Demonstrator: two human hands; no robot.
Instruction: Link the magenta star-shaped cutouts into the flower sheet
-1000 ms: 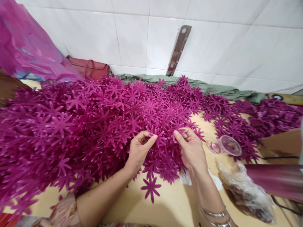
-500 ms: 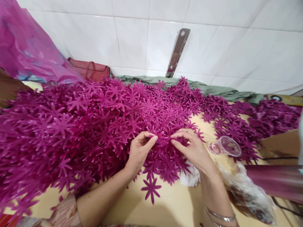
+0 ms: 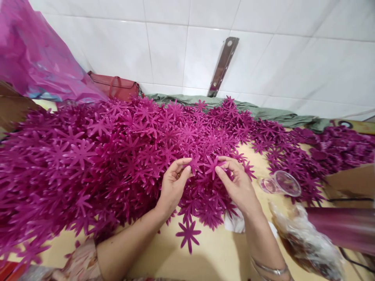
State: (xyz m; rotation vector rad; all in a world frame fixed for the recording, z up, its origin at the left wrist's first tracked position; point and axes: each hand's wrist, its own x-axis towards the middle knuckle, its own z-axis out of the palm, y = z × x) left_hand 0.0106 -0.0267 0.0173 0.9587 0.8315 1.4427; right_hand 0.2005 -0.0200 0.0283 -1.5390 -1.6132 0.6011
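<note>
Between thumb and forefinger, my left hand (image 3: 175,183) pinches the edge of a magenta flower-shaped piece (image 3: 194,164) with long narrow petals. My right hand (image 3: 238,181) pinches a similar flower piece (image 3: 213,167) by its right-hand petals. The two pieces are close together, with a small gap between their petals. Both hands hover over the near side of a large heap of magenta flower pieces (image 3: 123,144). One loose flower piece (image 3: 188,235) lies flat on the tabletop (image 3: 164,253) between my forearms.
A clear plastic cup (image 3: 281,183) lies on its side to the right, near a clear plastic bag with dark contents (image 3: 313,242). A red handbag (image 3: 117,86) and green cloth (image 3: 263,111) line the tiled wall. A pink plastic bag (image 3: 43,58) stands far left.
The hands have drawn slightly apart. Half a second ago one flower shape showed between the fingertips; now two separate pieces show, one in each hand. The view has shifted slightly.
</note>
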